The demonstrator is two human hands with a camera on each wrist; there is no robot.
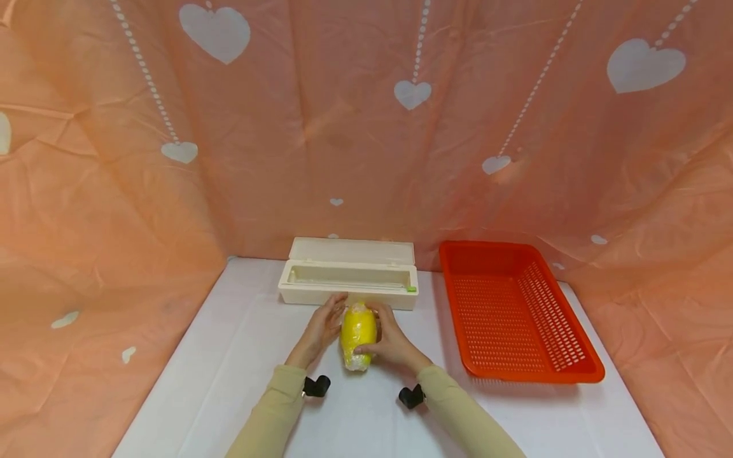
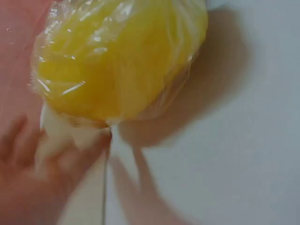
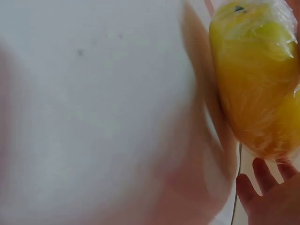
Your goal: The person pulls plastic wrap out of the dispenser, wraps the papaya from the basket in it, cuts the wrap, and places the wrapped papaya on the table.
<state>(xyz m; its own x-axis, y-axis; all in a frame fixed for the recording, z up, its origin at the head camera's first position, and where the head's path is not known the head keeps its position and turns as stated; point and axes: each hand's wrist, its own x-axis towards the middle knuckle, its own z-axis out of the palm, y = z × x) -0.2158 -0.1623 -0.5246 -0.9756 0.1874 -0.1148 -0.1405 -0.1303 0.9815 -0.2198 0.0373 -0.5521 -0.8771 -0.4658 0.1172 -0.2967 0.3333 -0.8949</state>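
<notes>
A yellow oblong fruit point(image 1: 359, 331), wrapped in crinkled clear plastic film, is between the two hands in front of the white box. My right hand point(image 1: 395, 340) grips it from the right, thumb across its near part and fingers curled at its far end. Close by its left side, my left hand point(image 1: 324, 326) has loosely bent fingers. In the left wrist view the wrapped fruit point(image 2: 117, 61) shows glossy folds of film. The right wrist view shows a small dark spot at one end of the fruit point(image 3: 253, 89).
A long white box point(image 1: 294, 297) with its lid point(image 1: 352, 250) raised stands behind the hands, a small green piece point(image 1: 411, 289) at its right end. To the right is an orange-red perforated basket point(image 1: 465, 356). White cloth point(image 1: 217, 369) covers the table, with a heart-patterned curtain point(image 1: 355, 146) behind.
</notes>
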